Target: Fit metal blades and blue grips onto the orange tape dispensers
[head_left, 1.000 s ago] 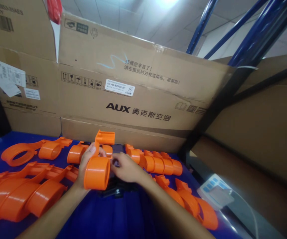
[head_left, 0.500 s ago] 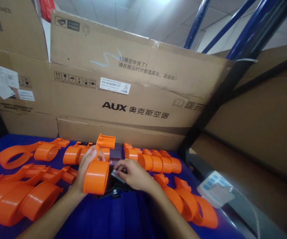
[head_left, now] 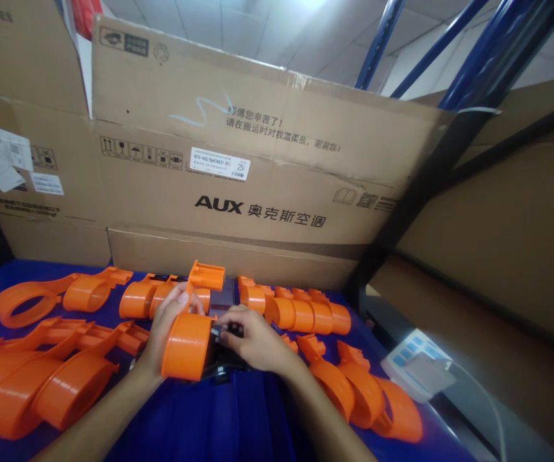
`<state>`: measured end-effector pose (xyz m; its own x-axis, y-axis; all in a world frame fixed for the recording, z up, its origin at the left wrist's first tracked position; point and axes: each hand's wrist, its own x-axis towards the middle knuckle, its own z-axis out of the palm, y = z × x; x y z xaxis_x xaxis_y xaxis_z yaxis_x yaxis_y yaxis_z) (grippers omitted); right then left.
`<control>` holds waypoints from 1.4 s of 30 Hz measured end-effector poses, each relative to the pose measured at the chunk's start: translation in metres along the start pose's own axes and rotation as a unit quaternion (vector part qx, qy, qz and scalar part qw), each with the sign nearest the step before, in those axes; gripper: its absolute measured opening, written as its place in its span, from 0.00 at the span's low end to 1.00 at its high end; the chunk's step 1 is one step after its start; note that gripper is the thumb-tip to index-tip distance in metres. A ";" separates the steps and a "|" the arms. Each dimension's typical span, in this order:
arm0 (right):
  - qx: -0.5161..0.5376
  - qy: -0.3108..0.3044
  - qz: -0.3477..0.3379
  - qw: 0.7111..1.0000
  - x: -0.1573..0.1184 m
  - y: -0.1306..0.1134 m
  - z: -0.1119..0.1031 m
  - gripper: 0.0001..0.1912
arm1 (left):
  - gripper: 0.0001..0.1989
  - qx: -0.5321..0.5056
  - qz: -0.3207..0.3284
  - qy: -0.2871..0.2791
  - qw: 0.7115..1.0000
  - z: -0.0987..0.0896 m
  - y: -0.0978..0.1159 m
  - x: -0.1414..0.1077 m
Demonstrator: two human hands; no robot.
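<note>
My left hand (head_left: 164, 327) is closed round the arm of an orange plastic ring with a bracket (head_left: 188, 346), held upright above the blue surface. The ring part faces me and the bracket end sticks up to the right. At the ring's right edge, my right hand (head_left: 252, 337) has its fingers pinched together. A small greyish piece shows at these fingertips, close to the ring, too blurred to name. Beneath the hands lie dark objects (head_left: 222, 371), partly hidden.
Several similar orange rings lie at left (head_left: 72, 391), along the back (head_left: 301, 314) and at right (head_left: 363, 391) on the blue surface (head_left: 200, 423). Large cardboard boxes (head_left: 152, 199) stand behind. A white device with a cable (head_left: 419, 366) sits at the right, near a dark rack post (head_left: 402, 205).
My right hand has moved slightly left and up, bringing its fingertips and the greyish piece against or very near the ring's edge. My left hand still holds the ring, shifted only slightly.
</note>
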<state>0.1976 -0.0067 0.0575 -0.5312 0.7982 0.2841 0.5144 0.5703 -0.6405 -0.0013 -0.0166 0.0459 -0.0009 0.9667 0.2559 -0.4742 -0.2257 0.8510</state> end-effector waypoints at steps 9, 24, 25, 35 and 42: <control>0.026 0.026 0.018 0.999 0.001 0.008 0.005 0.06 | 0.18 -0.002 -0.004 -0.002 1.000 -0.003 -0.003 0.001; -0.032 0.014 -0.013 0.999 -0.001 0.012 -0.005 0.12 | 0.18 -0.016 -0.006 -0.011 1.000 -0.001 -0.004 -0.001; -0.024 0.014 -0.018 0.999 -0.002 0.012 -0.005 0.12 | 0.19 -0.005 -0.003 -0.012 1.000 -0.002 -0.005 0.000; 0.039 0.052 0.002 0.998 -0.005 0.007 -0.009 0.14 | 0.21 0.024 0.003 -0.002 1.000 -0.003 -0.006 0.000; 0.187 0.156 0.035 0.969 -0.004 0.010 -0.006 0.13 | 0.20 0.014 -0.011 0.014 1.000 0.003 -0.006 -0.003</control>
<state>0.2090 -0.0030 0.0539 -0.2450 0.8856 0.3945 0.2302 0.4484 -0.8637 0.0038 -0.0180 0.0415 -0.0150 0.9744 0.2242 -0.4488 -0.2069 0.8693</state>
